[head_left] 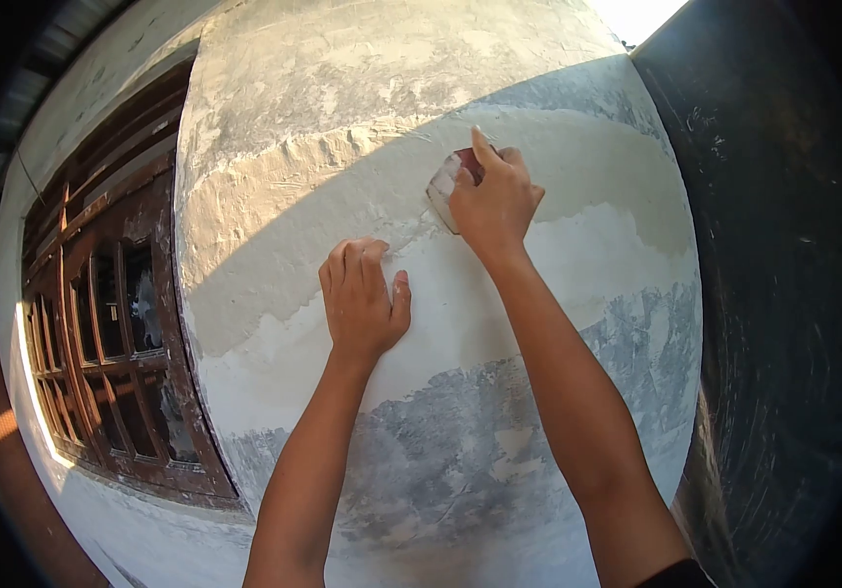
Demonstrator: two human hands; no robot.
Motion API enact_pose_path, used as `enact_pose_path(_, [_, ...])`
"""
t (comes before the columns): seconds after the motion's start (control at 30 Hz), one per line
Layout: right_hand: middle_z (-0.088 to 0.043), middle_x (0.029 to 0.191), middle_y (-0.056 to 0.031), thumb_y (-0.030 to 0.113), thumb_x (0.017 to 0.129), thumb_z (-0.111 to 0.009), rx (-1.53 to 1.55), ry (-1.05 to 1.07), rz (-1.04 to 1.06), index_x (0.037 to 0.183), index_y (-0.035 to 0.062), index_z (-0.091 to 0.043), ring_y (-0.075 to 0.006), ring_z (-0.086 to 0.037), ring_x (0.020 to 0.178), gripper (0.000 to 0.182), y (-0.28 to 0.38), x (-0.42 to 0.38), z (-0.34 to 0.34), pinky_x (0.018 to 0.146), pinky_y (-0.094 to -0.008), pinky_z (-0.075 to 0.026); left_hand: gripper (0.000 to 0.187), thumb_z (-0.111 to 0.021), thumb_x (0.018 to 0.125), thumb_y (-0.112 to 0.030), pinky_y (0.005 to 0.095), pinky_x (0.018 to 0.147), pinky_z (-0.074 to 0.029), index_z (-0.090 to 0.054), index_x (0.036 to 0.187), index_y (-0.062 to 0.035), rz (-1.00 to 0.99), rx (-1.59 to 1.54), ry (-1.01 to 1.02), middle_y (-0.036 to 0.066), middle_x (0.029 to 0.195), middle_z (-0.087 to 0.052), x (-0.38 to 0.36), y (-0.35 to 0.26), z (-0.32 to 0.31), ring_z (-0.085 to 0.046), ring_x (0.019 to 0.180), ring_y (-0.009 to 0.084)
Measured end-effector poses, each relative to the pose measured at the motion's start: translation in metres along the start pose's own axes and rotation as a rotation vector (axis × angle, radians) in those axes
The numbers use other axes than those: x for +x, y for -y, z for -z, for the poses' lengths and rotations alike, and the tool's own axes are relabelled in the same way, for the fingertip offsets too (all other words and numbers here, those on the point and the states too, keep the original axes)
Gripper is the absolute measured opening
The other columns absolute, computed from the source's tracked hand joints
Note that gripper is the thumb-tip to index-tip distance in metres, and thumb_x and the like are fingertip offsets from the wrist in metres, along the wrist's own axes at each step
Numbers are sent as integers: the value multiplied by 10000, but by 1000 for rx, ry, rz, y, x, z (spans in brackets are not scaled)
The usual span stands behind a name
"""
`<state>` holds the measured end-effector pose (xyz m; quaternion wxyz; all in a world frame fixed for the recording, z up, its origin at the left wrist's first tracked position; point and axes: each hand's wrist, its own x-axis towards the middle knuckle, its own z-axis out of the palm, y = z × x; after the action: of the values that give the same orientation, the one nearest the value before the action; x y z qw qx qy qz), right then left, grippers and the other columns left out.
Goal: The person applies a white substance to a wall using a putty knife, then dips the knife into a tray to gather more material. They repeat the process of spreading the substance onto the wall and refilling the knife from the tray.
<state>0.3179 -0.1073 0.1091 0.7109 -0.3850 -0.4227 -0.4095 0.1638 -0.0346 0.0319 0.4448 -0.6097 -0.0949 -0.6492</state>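
Head view: scraper (442, 196) against the wall (440, 470), right hand (499, 206) gripping

Work in hand, by my reading: spreading and levelling the beige coat (597, 162). Doing it well is probably calling for a shallow, steady blade angle, even pressure along the whole edge and long overlapping strokes; leaning on one corner would likely be scoring lines. The coat's left stretch is showing rough ridges, so it seems to be needing more passes than the smoother white band (460, 304) nearer the person.

Grip: right hand is grasping the scraper from its right side, one finger pointing toward the far side. The reddish part is sitting by the fingers; the pale-smeared part is projecting left and near, out of the hand, around where beige is meeting white. Exact edge contact: cannot tell.

Left hand (357, 294) is holding nothing visible, fingers loosely bent, nearer and left of the scraper; whether it is touching the wall is unclear. A wooden window (122, 365) is flanking the left.
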Motion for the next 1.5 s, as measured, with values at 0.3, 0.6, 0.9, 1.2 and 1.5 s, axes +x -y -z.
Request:
enact_pose_path(0.3, [-610, 996, -41, 117, 809, -631, 59, 157, -62, 1261, 120, -636, -188, -592, 947, 452, 4, -8, 5, 908, -415, -350, 447, -600, 814, -156, 460, 932, -331, -439, 1214, -41, -16, -43, -68, 154, 1152, -524, -2, 2, -3, -460, 1106, 343])
enact_pose_path(0.6, [-607, 992, -53, 73, 791, -617, 85, 44, -98, 1284, 124, -623, -199, -604, 926, 495, 4, -5, -4, 897, -408, -355, 480, -618, 804, -126, 466, 928, -333, -421, 1236, -57, -28, -56, -93, 159, 1161, -527, -4, 4, -6, -465, 1108, 346])
enact_pose_path(0.9, [-603, 1012, -57, 118, 788, -640, 66, 124, -110, 1269, 125, -631, -210, -606, 934, 481, 12, -10, -2, 879, -412, -378, 492, -610, 811, -121, 463, 922, -335, -406, 1255, -64, -27, -57, -104, 165, 1162, -530, -5, 5, -6, -471, 1096, 348])
enact_pose_path(1.2, [-606, 995, -39, 133, 763, -668, 91, 37, -172, 1259, 150, -645, -200, -608, 939, 497, 5, -10, -6, 898, -410, -379, 493, -601, 816, -117, 463, 911, -336, -399, 1263, -65, -29, -65, -144, 169, 1156, -529, -4, 5, -6, -472, 1085, 352])
enact_pose_path(1.5, [-607, 988, -54, 122, 789, -635, 59, 67, -152, 1252, 116, -644, -208, -605, 927, 463, -1, -10, -5, 884, -408, -378, 477, -593, 824, -126, 461, 909, -336, -404, 1257, -63, -29, -69, -126, 167, 1149, -525, -5, 5, -6, -469, 1081, 354])
